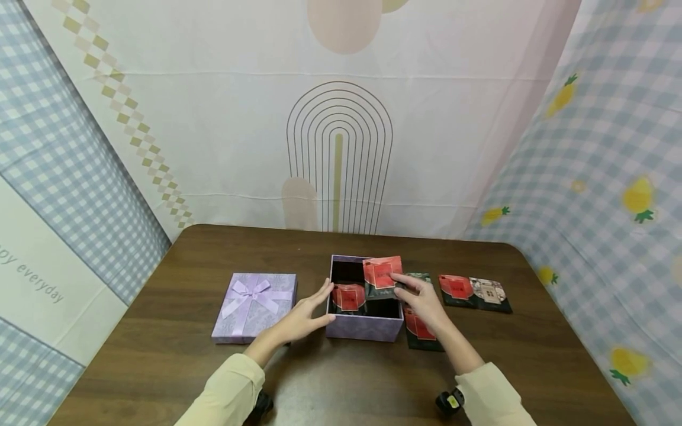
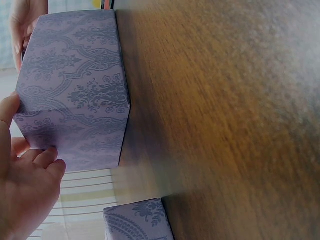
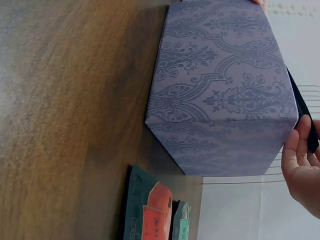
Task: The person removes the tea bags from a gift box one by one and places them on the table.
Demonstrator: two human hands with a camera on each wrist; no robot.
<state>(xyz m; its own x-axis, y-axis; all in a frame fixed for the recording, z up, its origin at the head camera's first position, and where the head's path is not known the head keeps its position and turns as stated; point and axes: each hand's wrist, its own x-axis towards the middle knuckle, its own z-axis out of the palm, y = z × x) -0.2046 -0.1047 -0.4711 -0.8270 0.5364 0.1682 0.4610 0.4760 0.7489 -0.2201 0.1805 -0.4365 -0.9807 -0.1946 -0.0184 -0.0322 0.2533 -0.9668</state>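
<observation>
A purple damask-patterned gift box [image 1: 364,328] stands lidless on the table, its inside dark. My left hand [image 1: 303,316] rests on its left side, fingers along the wall and thumb at the near corner. In the left wrist view that hand's fingertips [image 2: 47,157] touch the patterned wall. My right hand [image 1: 423,302] pinches a red and dark green sachet [image 1: 382,275] over the box's right part. In the right wrist view the sachet's dark edge [image 3: 302,102] shows above the rim by the fingers. Another red and dark sachet [image 1: 348,299] sits inside at the left.
Left of the box lies its purple lid [image 1: 256,305] with a ribbon bow. Right of the box, partly under my right arm, lie more sachets [image 1: 421,328]. Farther right are a red sachet [image 1: 456,288] and a pale-patterned one [image 1: 489,293]. Patterned cloth [image 1: 240,148] hangs behind the table.
</observation>
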